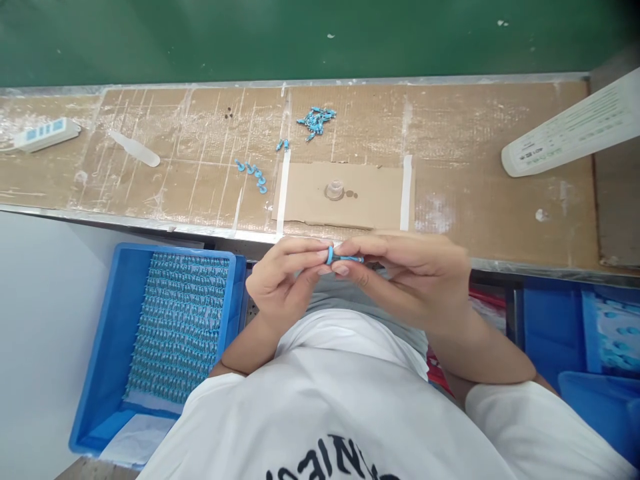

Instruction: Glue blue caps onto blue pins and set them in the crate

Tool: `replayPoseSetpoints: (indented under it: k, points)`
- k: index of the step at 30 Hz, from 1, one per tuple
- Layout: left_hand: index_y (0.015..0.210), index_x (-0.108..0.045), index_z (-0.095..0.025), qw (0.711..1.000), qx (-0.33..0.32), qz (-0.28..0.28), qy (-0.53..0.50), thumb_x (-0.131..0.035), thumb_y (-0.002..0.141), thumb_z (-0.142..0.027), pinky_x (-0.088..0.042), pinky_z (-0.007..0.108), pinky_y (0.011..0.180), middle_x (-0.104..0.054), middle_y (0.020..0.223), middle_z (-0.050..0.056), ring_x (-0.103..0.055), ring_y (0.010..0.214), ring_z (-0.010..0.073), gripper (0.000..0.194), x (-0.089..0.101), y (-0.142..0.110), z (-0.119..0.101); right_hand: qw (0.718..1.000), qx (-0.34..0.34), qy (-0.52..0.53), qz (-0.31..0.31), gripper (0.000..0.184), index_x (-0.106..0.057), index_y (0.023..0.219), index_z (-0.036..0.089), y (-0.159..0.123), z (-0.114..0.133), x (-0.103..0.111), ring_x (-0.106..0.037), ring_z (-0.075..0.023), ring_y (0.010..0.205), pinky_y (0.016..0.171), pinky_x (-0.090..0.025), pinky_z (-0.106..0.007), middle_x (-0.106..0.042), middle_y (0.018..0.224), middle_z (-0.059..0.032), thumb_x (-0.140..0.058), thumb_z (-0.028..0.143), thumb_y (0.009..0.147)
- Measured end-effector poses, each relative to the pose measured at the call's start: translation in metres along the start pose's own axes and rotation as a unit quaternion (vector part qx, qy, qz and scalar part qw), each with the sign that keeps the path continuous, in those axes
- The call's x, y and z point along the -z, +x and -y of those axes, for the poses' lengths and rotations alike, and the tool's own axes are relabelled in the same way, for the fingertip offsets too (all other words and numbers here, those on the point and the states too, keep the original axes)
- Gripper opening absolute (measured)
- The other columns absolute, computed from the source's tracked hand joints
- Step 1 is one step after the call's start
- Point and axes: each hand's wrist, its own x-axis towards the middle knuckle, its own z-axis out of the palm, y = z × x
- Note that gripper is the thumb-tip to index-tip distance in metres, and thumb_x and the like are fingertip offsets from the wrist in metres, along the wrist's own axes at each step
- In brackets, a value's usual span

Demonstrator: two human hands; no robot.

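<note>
Blue part (346, 258), centre frame: left hand (286, 277) pinches its disc (330, 255), right hand (417, 280) its stem (354, 259), probably to align them.
One bench (455, 133), upper frame; one bin (175, 247), lower left; one cardboard pad (310, 200), centre, seemingly taped for steadiness; five disc-ended pieces (257, 172) and two smaller ones (286, 145), upper left of centre.

With forearms (487, 347) angled inward, the left hand (283, 277) and right hand (417, 277) pinch close together.
</note>
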Motion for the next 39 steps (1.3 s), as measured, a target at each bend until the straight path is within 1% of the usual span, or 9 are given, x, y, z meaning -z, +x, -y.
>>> replayPoseSetpoints:
  k: [3,8,13,18,21,24,31,35,39]
  points:
    - [0.100,-0.074,-0.025,0.999,-0.005,0.015,-0.036,-0.075,0.078,-0.016,-0.056,0.029,0.076,-0.073,0.094,0.003,-0.068,0.087,0.0145,0.024,-0.005,-0.002,0.001,0.999,-0.020,0.016,0.027,0.028,-0.075,0.102,0.036,0.003,-0.001,0.008,-0.067,-0.0178,0.068,0.060,-0.057,-0.033,-0.075,0.087,0.0018,-0.076,0.019,0.079]
    - [0.121,-0.064,-0.027,0.995,0.058,0.049,-0.068,-0.073,0.081,-0.021,-0.055,0.025,0.076,-0.071,0.098,0.003,-0.067,0.085,0.0124,0.042,-0.007,-0.005,0.003,0.999,-0.032,0.015,0.041,0.026,-0.077,0.100,0.032,0.006,0.000,0.017,-0.065,-0.0157,0.062,0.053,-0.054,-0.030,-0.076,0.085,0.0010,-0.080,0.022,0.076]
    - [0.111,-0.067,-0.023,0.989,0.090,0.067,-0.097,-0.068,0.085,-0.022,-0.053,0.025,0.079,-0.065,0.105,0.005,-0.064,0.092,0.0130,0.026,-0.014,-0.007,0.002,0.997,-0.057,0.041,0.022,0.028,-0.076,0.101,0.032,0.005,-0.005,0.017,-0.065,-0.0157,0.062,0.050,-0.054,-0.030,-0.076,0.087,0.0007,-0.081,0.022,0.075]
    - [0.108,-0.064,-0.024,0.985,0.103,0.059,-0.123,-0.069,0.084,-0.020,-0.054,0.026,0.077,-0.064,0.100,0.003,-0.065,0.089,0.0126,0.025,-0.019,-0.010,0.002,0.996,-0.050,0.060,0.044,0.029,-0.073,0.108,0.028,0.004,-0.008,0.020,-0.068,-0.0164,0.067,0.054,-0.055,-0.029,-0.075,0.088,-0.0018,-0.076,0.021,0.080]
    - [0.108,-0.064,-0.024,0.987,0.093,0.054,-0.120,-0.070,0.082,-0.018,-0.054,0.026,0.075,-0.063,0.100,0.003,-0.064,0.087,0.0120,0.027,-0.019,-0.010,0.002,0.996,-0.028,0.051,0.065,0.031,-0.071,0.114,0.026,0.005,-0.009,0.023,-0.064,-0.0130,0.063,0.053,-0.052,-0.027,-0.073,0.084,-0.0012,-0.070,0.018,0.084]
    - [0.105,-0.065,-0.023,0.991,0.059,0.046,-0.111,-0.074,0.078,-0.016,-0.053,0.025,0.074,-0.063,0.096,0.002,-0.063,0.085,0.0116,0.029,-0.018,-0.009,0.001,0.995,-0.028,0.042,0.089,0.030,-0.070,0.116,0.025,0.007,-0.009,0.024,-0.060,-0.0118,0.061,0.052,-0.049,-0.026,-0.071,0.083,-0.0014,-0.066,0.018,0.087]
    - [0.097,-0.067,-0.023,0.998,-0.004,0.023,-0.052,-0.080,0.072,-0.019,-0.052,0.026,0.074,-0.065,0.087,0.001,-0.063,0.083,0.0124,0.028,-0.018,-0.005,0.002,0.995,-0.010,0.045,0.089,0.030,-0.070,0.118,0.025,0.012,-0.010,0.020,-0.063,-0.0166,0.072,0.060,-0.053,-0.029,-0.071,0.085,-0.0056,-0.065,0.026,0.089]
    - [0.093,-0.068,-0.023,0.999,-0.019,0.018,-0.038,-0.082,0.071,-0.019,-0.053,0.026,0.071,-0.065,0.085,0.000,-0.064,0.079,0.0120,0.027,-0.015,-0.005,0.001,0.992,-0.033,0.097,0.078,0.030,-0.070,0.118,0.024,0.011,-0.011,0.015,-0.063,-0.0148,0.072,0.060,-0.053,-0.027,-0.069,0.085,-0.0060,-0.066,0.025,0.088]
    - [0.088,-0.068,-0.022,0.998,-0.035,0.034,-0.031,-0.084,0.068,-0.022,-0.052,0.026,0.067,-0.065,0.081,-0.001,-0.064,0.073,0.0117,0.025,-0.013,-0.002,-0.001,0.976,-0.071,0.186,0.087,0.027,-0.071,0.115,0.022,0.011,-0.011,0.009,-0.059,-0.0089,0.060,0.051,-0.050,-0.020,-0.069,0.085,-0.0044,-0.066,0.023,0.088]
